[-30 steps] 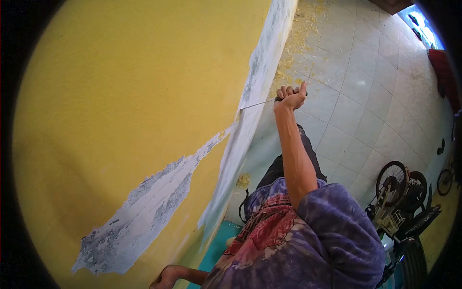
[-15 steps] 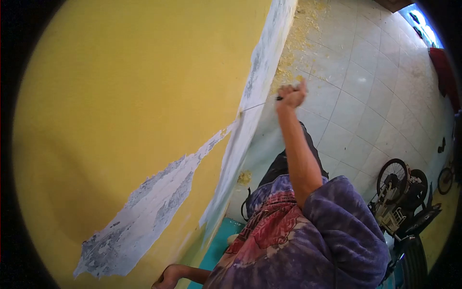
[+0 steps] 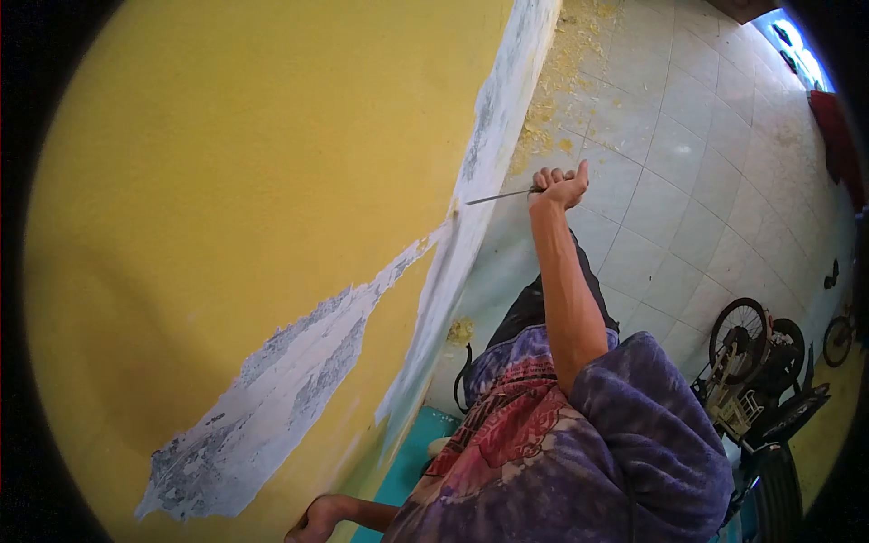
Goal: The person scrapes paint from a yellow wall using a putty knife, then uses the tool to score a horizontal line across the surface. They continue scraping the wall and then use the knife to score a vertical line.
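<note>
My right hand [image 3: 559,188] is closed around a scraper [image 3: 498,196], seen as a thin metal blade sticking out to the left. The blade's tip lies over the stripped, whitish edge strip of the wall [image 3: 226,181]; whether it touches cannot be made out. Yellow paint covers most of the wall. A long bare patch [image 3: 272,398] of grey and white runs diagonally from the lower left towards that edge. At the bottom, my left hand [image 3: 314,519] is against the lower part of the wall, its fingers partly hidden and cut off by the view.
Yellow paint flakes [image 3: 543,136] litter the tiled floor [image 3: 679,154] along the wall, with a small heap [image 3: 461,330] near my legs. A motorcycle [image 3: 747,380] stands at the right. A turquoise surface [image 3: 418,452] shows beside my shirt. Red cloth [image 3: 837,145] hangs at the far right.
My right hand has moved slightly right and down with the scraper, drawing its tip back from the yellow paint's border. My left hand stays in place.
</note>
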The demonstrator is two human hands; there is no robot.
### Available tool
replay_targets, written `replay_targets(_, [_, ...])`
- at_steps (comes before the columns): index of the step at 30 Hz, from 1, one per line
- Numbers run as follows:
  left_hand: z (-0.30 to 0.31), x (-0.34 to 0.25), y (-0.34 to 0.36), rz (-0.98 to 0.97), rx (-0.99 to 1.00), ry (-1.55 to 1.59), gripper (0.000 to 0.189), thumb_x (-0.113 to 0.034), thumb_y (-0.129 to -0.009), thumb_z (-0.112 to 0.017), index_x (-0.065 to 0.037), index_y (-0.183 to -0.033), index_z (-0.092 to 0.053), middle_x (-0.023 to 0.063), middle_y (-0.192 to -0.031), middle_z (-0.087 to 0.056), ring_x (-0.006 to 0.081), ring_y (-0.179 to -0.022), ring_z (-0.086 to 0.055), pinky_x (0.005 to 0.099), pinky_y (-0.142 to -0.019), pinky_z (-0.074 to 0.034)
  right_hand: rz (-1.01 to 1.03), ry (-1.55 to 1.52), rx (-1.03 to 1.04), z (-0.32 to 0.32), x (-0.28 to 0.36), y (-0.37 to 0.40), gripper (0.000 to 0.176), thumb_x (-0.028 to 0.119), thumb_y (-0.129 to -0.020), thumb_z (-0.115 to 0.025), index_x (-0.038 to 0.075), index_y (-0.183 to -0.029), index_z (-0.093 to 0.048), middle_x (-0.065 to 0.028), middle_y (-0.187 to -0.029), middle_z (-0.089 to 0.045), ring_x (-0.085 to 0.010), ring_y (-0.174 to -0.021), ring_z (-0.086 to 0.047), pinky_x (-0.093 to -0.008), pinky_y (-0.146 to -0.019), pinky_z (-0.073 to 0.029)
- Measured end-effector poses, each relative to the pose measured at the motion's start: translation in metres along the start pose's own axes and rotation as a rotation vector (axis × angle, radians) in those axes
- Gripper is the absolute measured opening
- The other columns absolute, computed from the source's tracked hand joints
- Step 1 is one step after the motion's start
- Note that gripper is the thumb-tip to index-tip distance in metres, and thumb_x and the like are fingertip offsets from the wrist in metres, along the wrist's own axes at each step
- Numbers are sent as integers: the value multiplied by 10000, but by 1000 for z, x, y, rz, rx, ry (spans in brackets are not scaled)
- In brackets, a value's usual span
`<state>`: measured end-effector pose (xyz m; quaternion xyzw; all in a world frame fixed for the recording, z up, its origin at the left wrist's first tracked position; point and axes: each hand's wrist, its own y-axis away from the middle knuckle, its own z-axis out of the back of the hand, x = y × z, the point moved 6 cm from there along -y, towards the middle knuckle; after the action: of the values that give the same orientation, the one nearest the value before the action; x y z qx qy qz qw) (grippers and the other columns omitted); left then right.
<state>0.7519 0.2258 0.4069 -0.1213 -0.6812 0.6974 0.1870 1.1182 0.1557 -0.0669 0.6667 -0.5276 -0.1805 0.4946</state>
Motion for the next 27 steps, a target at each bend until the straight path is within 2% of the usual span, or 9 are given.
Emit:
replay_targets(3, [0,0,2,-36,36,-111,556,-302,-976,-383,26,-1381,-185,220,-1370,-250,329,-1260,-280,459,-1039,-256,60,-9,-94,4,-11,4,479,428,-838,-599,180,-644,-238,41,-482,-171,-106,-406,-183,-263,-370,-155])
replay_targets(7, [4,4,1,-110,101,-382,548,-292,-980,-372,27,-1381,-177,226,-1373,-243,331,-1263,-273,462,-1042,-251,-42,-3,-59,23,-15,-15,475,449,-827,-600,189,-643,-248,36,-490,-165,-106,-407,-171,-259,-369,-154])
replay_targets(10, [5,5,1,-88,49,-104,529,-273,-983,-358,44,-1372,-191,228,-1384,-221,337,-1267,-263,474,-1042,-239,-16,-19,-115,38,-11,-24,485,523,-846,-531,158,-682,-256,17,-516,-210,-145,-465,-221,-280,-422,-193])
replay_targets(12, [0,2,3,-69,39,-81,529,-275,-983,-358,49,-1369,-196,231,-1385,-219,339,-1269,-261,476,-1042,-239,-218,-178,-127,39,-26,-22,479,471,-833,-566,155,-652,-255,22,-533,-201,-119,-413,-193,-250,-376,-178])
replay_targets(17, [3,-2,0,0,2,-31,529,-282,-983,-356,66,-1356,-216,241,-1387,-207,347,-1276,-253,481,-1039,-237,-241,-149,-222,32,-24,-22,486,486,-840,-549,131,-667,-265,15,-547,-204,-127,-420,-233,-249,-374,-228])
replay_targets(18, [3,-5,0,-67,52,-191,528,-284,-983,-361,77,-1344,-228,246,-1384,-207,352,-1279,-247,480,-1041,-230,-278,-86,-201,33,-26,-18,492,492,-840,-547,124,-671,-267,10,-551,-206,-129,-423,-245,-250,-373,-244])
replay_targets(19, [0,-8,1,-133,100,-344,527,-286,-982,-367,87,-1333,-240,251,-1381,-207,357,-1282,-242,480,-1044,-223,-275,-89,-204,33,-27,-21,492,492,-840,-547,124,-671,-267,10,-551,-206,-129,-423,-245,-250,-373,-244])
replay_targets(25, [0,-2,2,-81,38,-190,545,-307,-970,-383,78,-1333,-248,242,-1388,-213,347,-1285,-244,478,-1046,-222,-132,-24,-387,56,-38,-41,534,505,-846,-564,103,-669,-261,-10,-561,-219,-148,-439,-252,-257,-388,-256])
replay_targets(27, [-1,-1,3,-75,33,-168,551,-314,-966,-388,74,-1333,-251,239,-1390,-215,344,-1286,-245,478,-1047,-221,-357,33,-347,54,-71,-33,517,495,-853,-563,103,-697,-265,-2,-563,-222,-144,-439,-254,-259,-389,-253])
